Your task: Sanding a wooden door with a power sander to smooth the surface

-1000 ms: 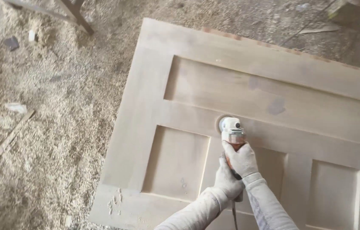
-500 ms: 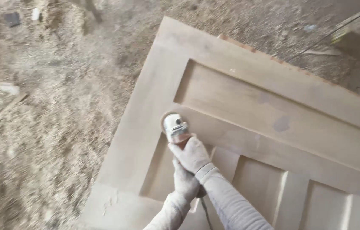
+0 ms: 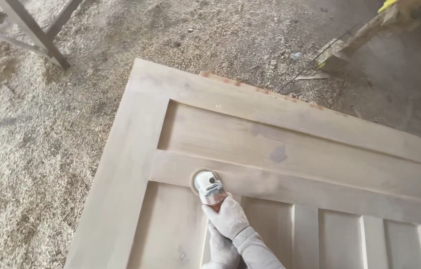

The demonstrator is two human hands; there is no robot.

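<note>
Both gloved hands are wrapped around a small handheld sander (image 3: 209,188): the right hand (image 3: 229,218) grips the body just behind the head, the left hand (image 3: 222,249) closes on the tail end at about 6 o'clock from it. The pad sits flat on the cross rail of an unfinished panelled wooden door (image 3: 290,149) lying flat, with the door's long side rail at 9 o'clock of the tool.

What I'd worry about: the pad is right beside the recessed panel edge at 6 o'clock, so a tilt could dig a gouge into the rail or round off that crisp step. The floor (image 3: 46,149) is deep in sawdust, so footing looks slippery. There's a metal stand leg (image 3: 31,30) at 10 o'clock and a timber offcut (image 3: 365,35) at 1 o'clock.
</note>
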